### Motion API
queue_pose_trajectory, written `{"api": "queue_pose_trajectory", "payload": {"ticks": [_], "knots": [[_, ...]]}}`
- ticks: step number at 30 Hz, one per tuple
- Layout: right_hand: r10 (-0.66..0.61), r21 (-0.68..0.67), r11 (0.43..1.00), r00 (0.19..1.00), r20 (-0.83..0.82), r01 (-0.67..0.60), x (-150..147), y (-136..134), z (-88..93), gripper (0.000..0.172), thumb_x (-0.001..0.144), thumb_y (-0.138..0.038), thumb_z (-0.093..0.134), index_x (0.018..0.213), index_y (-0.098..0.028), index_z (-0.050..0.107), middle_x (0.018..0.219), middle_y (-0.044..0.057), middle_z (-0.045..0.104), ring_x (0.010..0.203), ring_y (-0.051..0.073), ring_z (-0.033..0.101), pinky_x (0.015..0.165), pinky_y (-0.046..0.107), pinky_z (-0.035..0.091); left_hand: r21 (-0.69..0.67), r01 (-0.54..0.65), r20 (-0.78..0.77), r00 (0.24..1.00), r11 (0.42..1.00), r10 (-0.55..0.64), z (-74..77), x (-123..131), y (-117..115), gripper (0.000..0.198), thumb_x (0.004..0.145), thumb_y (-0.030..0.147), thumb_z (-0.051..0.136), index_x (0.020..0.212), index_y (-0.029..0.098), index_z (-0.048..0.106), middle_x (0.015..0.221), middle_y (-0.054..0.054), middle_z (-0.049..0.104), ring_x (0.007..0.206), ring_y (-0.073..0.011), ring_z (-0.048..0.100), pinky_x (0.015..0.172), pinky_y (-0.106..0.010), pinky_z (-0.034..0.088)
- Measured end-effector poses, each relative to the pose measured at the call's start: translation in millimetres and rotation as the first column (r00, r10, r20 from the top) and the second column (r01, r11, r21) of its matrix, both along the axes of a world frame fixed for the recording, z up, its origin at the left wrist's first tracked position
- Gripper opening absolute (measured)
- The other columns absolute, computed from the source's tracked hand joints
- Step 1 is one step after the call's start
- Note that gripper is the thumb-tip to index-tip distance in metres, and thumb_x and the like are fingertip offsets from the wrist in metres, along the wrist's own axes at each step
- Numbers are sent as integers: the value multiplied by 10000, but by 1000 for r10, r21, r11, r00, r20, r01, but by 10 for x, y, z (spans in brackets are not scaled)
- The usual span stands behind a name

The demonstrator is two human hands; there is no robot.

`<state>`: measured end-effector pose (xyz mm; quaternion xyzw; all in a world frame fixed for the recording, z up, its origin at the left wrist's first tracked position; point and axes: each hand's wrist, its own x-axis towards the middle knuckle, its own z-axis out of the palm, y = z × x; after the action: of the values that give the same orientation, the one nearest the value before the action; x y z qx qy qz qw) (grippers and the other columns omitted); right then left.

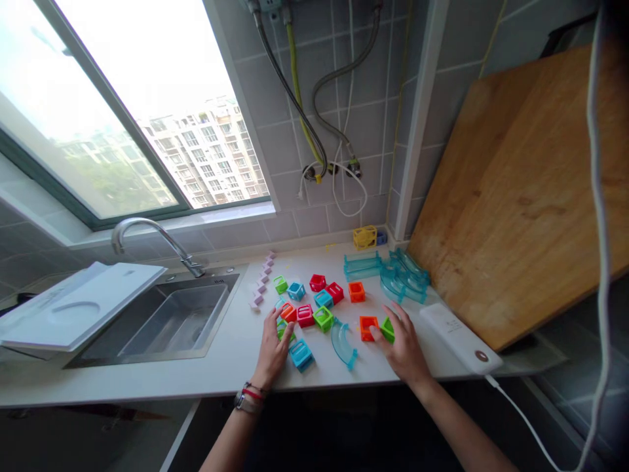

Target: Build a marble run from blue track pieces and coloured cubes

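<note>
Several small hollow plastic cubes in red, green, blue and orange lie on a white countertop [230,354]. My left hand [272,347] rests on the counter, fingers curled over a green cube [282,330], beside an orange-red cube [289,311] and a blue cube [301,354]. My right hand [403,347] pinches a green cube [388,329], thumb next to an orange cube [368,327]. A translucent teal curved track piece [343,343] lies between my hands.
A steel sink [171,321] with a tap [147,236] and a white board [73,305] is on the left. More teal track pieces [393,272], a yellow cube [364,237], pale pink pieces [260,282], a white power bank [459,337] and a leaning wooden board [515,196] surround the cubes.
</note>
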<state>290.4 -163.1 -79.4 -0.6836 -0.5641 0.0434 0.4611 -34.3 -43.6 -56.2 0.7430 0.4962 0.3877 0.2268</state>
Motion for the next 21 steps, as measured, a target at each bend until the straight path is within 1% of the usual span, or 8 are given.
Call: {"api": "queue_pose_trajectory", "payload": {"ticks": [4,7,10,12,14,16,19,21], "knots": [[67,-7,998,994,-85,-68,-173,400,-19,649,954,-574,515,1475,-191,459,1582,176,356,1476,331,342,1188,543,348,-27,52,23,998,998,-51,-39,182,153,550,1009,506,466,1474,213,433,1570,-156,383,1512,-297,281,1238,-545,227],[44,25,999,975,-220,-40,-267,782,1,670,958,-602,481,1451,-147,484,1569,203,370,1472,320,352,1201,512,332,-54,75,58,996,996,-72,-57,317,295,576,1013,532,437,1488,207,417,1611,-158,328,1539,-295,218,1253,-542,182],[31,44,999,945,-326,-18,-335,1118,22,643,963,-605,453,1418,-157,523,1539,197,421,1456,310,378,1198,509,330,-110,58,153,987,992,-41,-58,420,455,605,1009,581,398,1482,203,421,1619,-159,318,1543,-296,213,1257,-532,169],[42,53,998,932,-361,-24,-380,1280,32,605,964,-600,440,1363,-166,575,1503,190,469,1428,306,418,1189,505,342,-160,58,225,974,985,-20,-59,466,553,623,1012,606,351,1493,214,401,1616,-151,330,1540,-294,226,1253,-531,182],[58,64,997,926,-373,-36,-416,1392,41,576,958,-592,452,1305,-164,618,1456,188,520,1392,302,462,1179,489,360,-184,83,261,965,979,-33,-64,496,629,646,1009,617,343,1518,219,363,1628,-145,317,1540,-292,230,1251,-529,192],[68,73,996,923,-379,-43,-432,1462,54,556,951,-581,472,1280,-161,630,1404,182,568,1358,296,498,1166,473,381,-179,115,253,965,977,-67,-68,507,684,659,1004,617,361,1528,216,350,1633,-144,312,1537,-291,242,1249,-521,203],[69,87,996,914,-399,-37,-405,1457,101,538,967,-554,458,1306,-164,608,1374,172,593,1333,285,524,1152,470,400,-98,93,168,983,991,-75,-40,471,761,596,1017,590,346,1465,212,451,1572,-145,417,1497,-286,339,1220,-507,285],[60,102,995,910,-411,-20,-382,1332,157,535,978,-539,451,1335,-164,586,1417,175,560,1363,285,496,1164,480,384,-8,37,119,992,999,-36,21,411,851,545,1034,552,311,1394,202,521,1508,-149,487,1459,-279,399,1196,-501,327]]}}
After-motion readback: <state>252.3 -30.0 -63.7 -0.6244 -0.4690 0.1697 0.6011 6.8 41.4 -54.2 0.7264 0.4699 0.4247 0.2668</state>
